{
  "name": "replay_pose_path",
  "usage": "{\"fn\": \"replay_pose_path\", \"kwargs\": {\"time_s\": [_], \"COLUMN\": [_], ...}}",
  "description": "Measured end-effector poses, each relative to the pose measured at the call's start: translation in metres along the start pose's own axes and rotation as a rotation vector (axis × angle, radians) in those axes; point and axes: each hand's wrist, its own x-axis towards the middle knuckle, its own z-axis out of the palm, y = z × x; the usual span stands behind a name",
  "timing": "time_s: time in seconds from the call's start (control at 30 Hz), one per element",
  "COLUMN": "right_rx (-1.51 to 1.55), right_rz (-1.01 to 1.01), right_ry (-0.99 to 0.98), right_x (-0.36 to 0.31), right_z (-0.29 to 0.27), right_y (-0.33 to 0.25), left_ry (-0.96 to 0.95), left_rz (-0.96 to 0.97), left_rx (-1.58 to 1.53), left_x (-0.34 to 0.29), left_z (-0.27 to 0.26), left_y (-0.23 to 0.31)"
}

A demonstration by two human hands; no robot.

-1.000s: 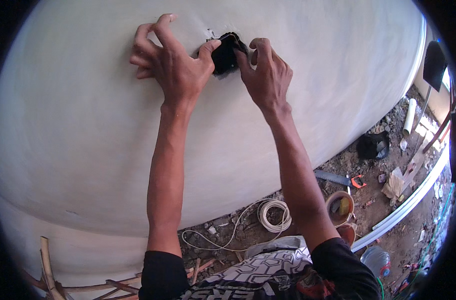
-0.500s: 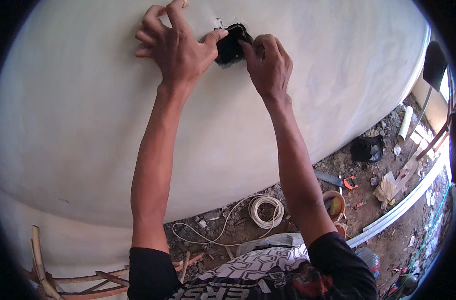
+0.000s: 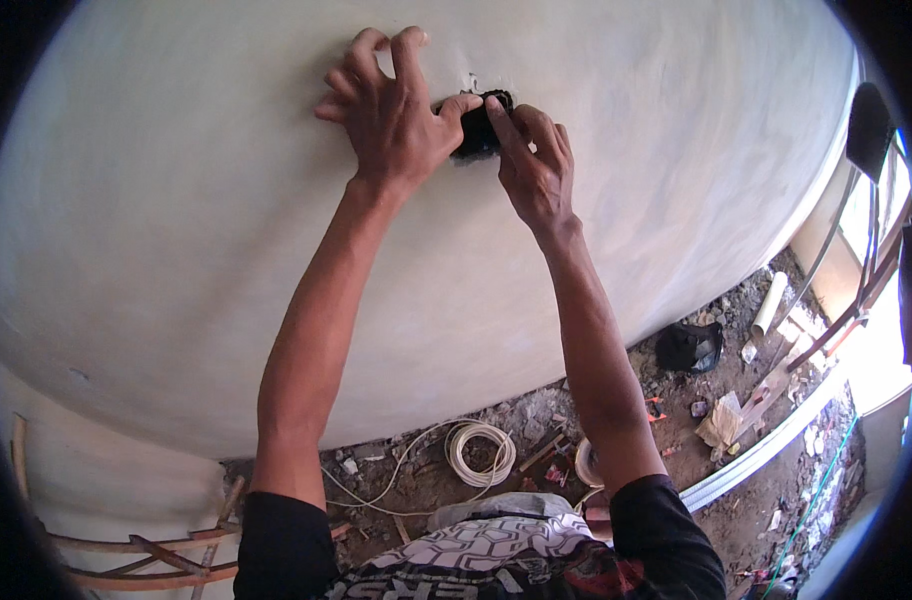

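A dark, roughly square recess (image 3: 479, 143), perhaps a wall box, is set into the pale plastered wall (image 3: 226, 200); its top rim is ragged. On its left, my left hand (image 3: 401, 130) rests against the wall with the fingers spread and bent, the thumb reaching over the opening. My right hand (image 3: 538, 170) is at the right side, its thumb tip at the upper part of the recess near my left thumb. The right fingers are curled toward the wall; whatever they grip, if anything, is hidden.
Below the wall, a coil of pale cable (image 3: 481, 453) lies on rubble-strewn ground. Farther right are a black bag-like container (image 3: 690, 347), a crumpled brown paper piece (image 3: 720, 422), long pale pipes (image 3: 766, 445) and a short white pipe (image 3: 771, 303). Wooden poles (image 3: 166, 550) stand at lower left.
The view has shifted, so the recess and both hands appear lower. My right thumb has moved from the recess's right side to its upper part, closer to the left thumb.
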Motion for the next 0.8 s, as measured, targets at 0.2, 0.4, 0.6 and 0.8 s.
{"fn": "replay_pose_path", "kwargs": {"time_s": [0.2,0.4,0.6,0.8], "right_rx": [-0.035,-0.055,-0.058,-0.053], "right_rz": [-0.042,-0.049,-0.044,-0.055], "right_ry": [-0.126,-0.220,-0.263,-0.263], "right_x": [0.006,0.013,0.017,0.022], "right_z": [-0.001,-0.008,-0.009,-0.011], "right_y": [-0.002,0.000,-0.003,-0.001], "left_ry": [-0.022,-0.099,-0.054,-0.033], "left_rz": [-0.020,0.007,-0.038,-0.079], "left_rx": [-0.015,-0.090,-0.120,-0.068], "left_x": [-0.001,-0.001,0.000,0.000], "left_z": [-0.004,-0.014,-0.010,-0.009], "left_y": [-0.001,-0.005,-0.001,0.008]}}
